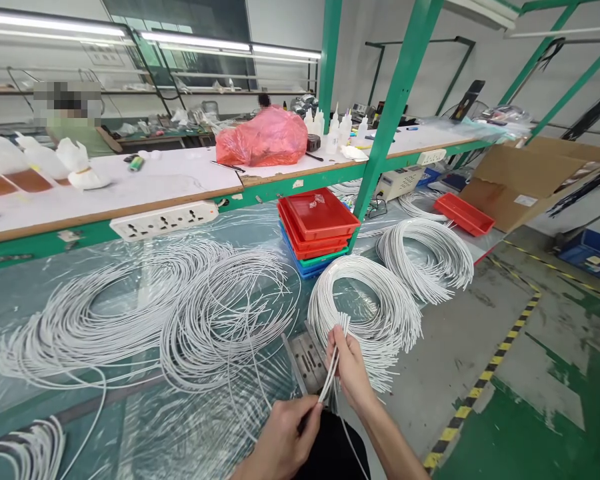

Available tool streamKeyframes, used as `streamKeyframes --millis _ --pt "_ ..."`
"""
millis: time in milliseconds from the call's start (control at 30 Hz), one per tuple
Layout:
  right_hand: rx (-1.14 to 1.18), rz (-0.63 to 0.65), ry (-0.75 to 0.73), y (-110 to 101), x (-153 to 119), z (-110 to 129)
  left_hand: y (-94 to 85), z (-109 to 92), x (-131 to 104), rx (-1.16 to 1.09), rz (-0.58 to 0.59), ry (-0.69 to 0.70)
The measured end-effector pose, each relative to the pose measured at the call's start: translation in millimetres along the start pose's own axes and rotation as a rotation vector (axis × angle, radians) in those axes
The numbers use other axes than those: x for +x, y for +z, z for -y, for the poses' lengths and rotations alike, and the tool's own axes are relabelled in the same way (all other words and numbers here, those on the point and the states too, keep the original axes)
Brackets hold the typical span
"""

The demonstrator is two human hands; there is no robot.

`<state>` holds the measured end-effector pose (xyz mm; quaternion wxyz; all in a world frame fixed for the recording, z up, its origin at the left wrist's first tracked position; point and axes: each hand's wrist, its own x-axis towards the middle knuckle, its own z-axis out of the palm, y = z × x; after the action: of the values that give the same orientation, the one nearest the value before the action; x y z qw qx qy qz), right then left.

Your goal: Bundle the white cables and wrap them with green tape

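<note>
A few white cables point(329, 379) run between my two hands near the table's front edge. My right hand point(349, 363) is closed round them near their upper ends, which stick up past the fingers. Lower down, my left hand point(293, 430) pinches the same cables between thumb and fingers. Just behind my hands sits a metal block with slots point(306, 361). A thick coil of white cable point(325, 293) lies beyond my right hand, its many cut ends fanned toward the table edge. To the left rests a looser, tangled coil point(195, 340).
Another coil point(435, 250) lies at the right, and a wide one point(75, 320) at the left. Stacked red trays point(320, 217) stand against a green post point(397, 87). A shelf with a power strip point(165, 220) crosses behind. A person point(80, 137) sits beyond it.
</note>
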<state>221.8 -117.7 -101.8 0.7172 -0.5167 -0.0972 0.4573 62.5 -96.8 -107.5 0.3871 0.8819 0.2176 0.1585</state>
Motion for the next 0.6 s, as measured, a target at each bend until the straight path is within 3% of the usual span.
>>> streamKeyframes --millis 200,300,467,600 --pt "-0.043 0.048 -0.07 -8 -1 5 6.4 -7 11 0.055 0.122 -0.014" --pt "0.003 0.095 -0.009 -18 -8 15 5.1 -7 19 0.066 0.18 -0.042" --pt "0.142 0.117 0.073 -26 -24 37 1.7 -6 33 -0.149 0.168 -0.086" --pt "0.16 0.091 0.045 -36 -37 65 28.1 -13 47 -0.345 0.396 -0.071"
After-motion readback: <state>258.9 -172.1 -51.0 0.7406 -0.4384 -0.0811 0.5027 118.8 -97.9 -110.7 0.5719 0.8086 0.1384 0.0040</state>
